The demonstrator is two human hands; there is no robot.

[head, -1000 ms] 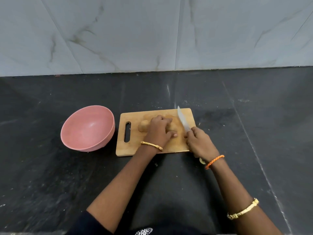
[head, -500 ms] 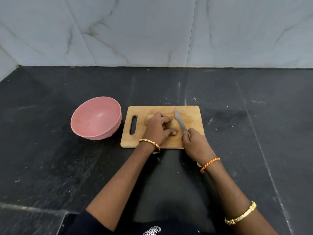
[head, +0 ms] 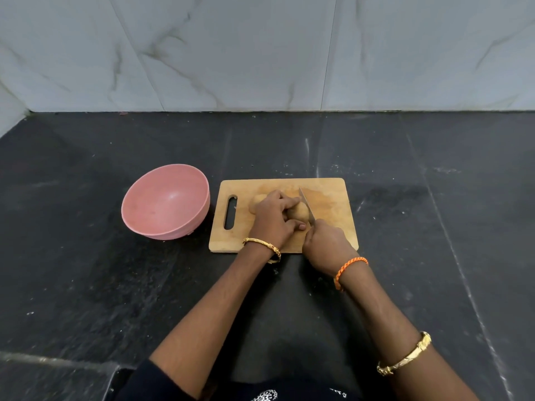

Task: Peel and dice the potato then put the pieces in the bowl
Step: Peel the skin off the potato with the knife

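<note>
We see the pale peeled potato lying on the light wooden cutting board, its long axis running left to right. Our left hand is clamped over it. Our right hand is closed around the handle of the steel knife, whose blade touches the potato's right end and points away from us. The empty pink round bowl stands just beside the board's left edge on the black stone desk, which is open on the right.

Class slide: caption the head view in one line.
Left hand steadies potato on cutting board; right hand holds knife.
</note>
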